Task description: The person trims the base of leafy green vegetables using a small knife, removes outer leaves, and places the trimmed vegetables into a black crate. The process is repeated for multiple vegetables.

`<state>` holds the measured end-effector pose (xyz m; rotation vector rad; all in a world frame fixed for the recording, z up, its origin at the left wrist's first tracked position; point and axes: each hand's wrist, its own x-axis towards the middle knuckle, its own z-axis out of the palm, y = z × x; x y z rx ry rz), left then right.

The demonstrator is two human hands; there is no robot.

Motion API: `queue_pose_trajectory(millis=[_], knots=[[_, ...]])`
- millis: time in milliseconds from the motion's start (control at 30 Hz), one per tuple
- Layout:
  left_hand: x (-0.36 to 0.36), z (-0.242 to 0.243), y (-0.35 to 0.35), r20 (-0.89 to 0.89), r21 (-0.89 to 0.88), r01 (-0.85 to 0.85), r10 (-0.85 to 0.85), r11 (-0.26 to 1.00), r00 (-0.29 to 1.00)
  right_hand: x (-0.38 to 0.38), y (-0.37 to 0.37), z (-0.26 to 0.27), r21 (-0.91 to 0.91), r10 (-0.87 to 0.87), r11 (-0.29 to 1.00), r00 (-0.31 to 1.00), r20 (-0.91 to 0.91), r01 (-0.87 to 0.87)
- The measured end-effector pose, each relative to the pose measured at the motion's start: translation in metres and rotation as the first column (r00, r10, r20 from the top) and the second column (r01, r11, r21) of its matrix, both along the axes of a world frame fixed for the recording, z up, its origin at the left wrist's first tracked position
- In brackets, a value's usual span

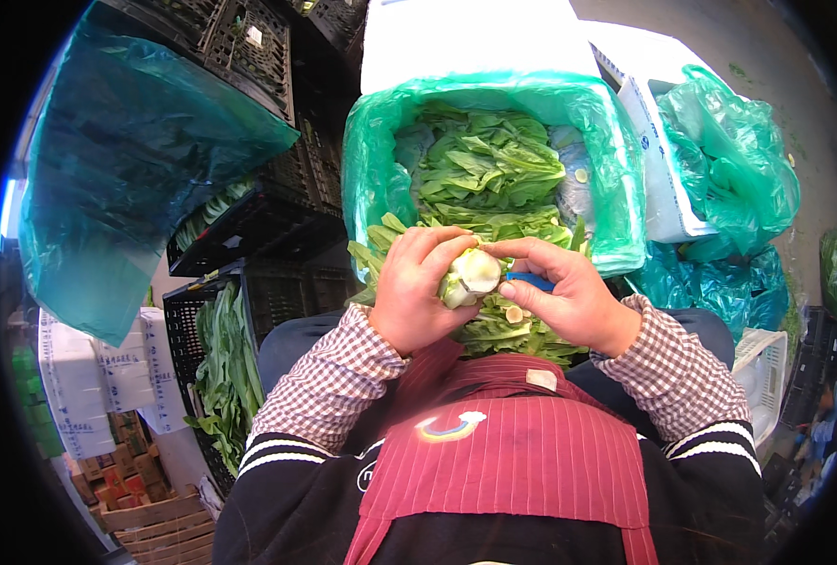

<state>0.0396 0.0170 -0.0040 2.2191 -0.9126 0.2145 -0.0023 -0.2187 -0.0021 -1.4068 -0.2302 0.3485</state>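
Observation:
My left hand (pixel 422 286) grips a leafy green vegetable head by its base, the pale cut stem end (pixel 478 271) facing up toward me. Its leaves (pixel 369 258) stick out to the left behind the hand. My right hand (pixel 567 293) holds a small tool with a blue handle (pixel 531 280), with fingertips close to the stem end; the tool's blade cannot be made out. Beyond both hands, leafy greens (pixel 489 159) lie in a box lined with a green plastic bag (pixel 609 176). More greens with a cut stem end (pixel 515 314) lie below the hands, near my lap.
Black plastic crates (pixel 249 56), some holding greens, stand at the left beneath a hanging green plastic sheet (pixel 136 155). White foam boxes (pixel 79 381) are stacked lower left. At the right are a white foam box (pixel 665 169) with green bags (pixel 733 162) and a white basket (pixel 761 381).

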Motion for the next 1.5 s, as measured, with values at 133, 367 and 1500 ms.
queue_pose_trajectory(millis=[133, 367, 1500], knots=[[0.004, 0.002, 0.003, -0.04, -0.007, 0.084, -0.084, 0.996, 0.996, 0.007, -0.009, 0.006, -0.085, 0.045, 0.995, 0.999, 0.02, -0.043], [0.01, 0.005, 0.009, -0.245, -0.036, 0.28, -0.28, 0.959, 0.928, 0.012, -0.017, -0.001, -0.043, 0.138, 0.99, 0.99, -0.005, -0.138], [0.061, 0.018, 0.103, -0.639, -0.769, -0.581, -0.268, 0.268, 0.721, -0.012, -0.04, -0.047, -0.929, 0.515, 0.157, 0.83, -0.213, -0.336]])
